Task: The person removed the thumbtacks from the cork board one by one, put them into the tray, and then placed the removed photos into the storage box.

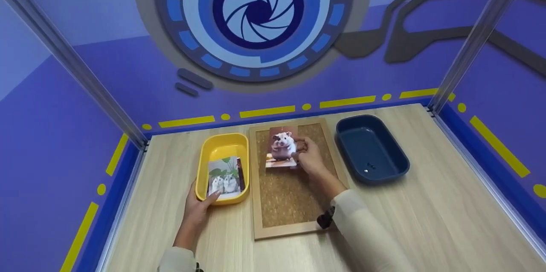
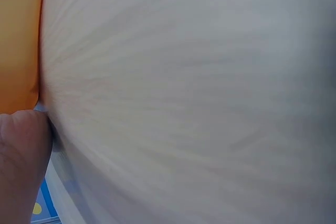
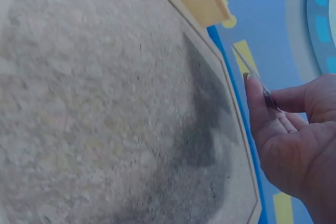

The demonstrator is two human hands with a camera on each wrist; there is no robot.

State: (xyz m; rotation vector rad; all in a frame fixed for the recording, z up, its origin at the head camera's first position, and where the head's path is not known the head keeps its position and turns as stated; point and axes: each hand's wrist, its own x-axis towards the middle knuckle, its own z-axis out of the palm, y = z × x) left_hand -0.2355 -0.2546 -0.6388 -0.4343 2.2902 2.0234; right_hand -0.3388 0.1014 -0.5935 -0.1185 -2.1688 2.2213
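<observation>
My right hand pinches a hamster photo by its right edge, over the upper part of a wood-framed cork board. In the right wrist view the photo appears edge-on between thumb and fingers, raised off the cork. On the left, my left hand grips the near left corner of a yellow tray, thumb over the rim; its other fingers are mostly hidden. Inside that tray lies a photo of two hamsters, with a dark-edged picture partly beneath it. The left wrist view mostly shows pale tabletop.
Right of the board stands a dark blue tray with a few small pins at its near end. The wooden table is bounded by patterned blue-purple walls and metal corner posts.
</observation>
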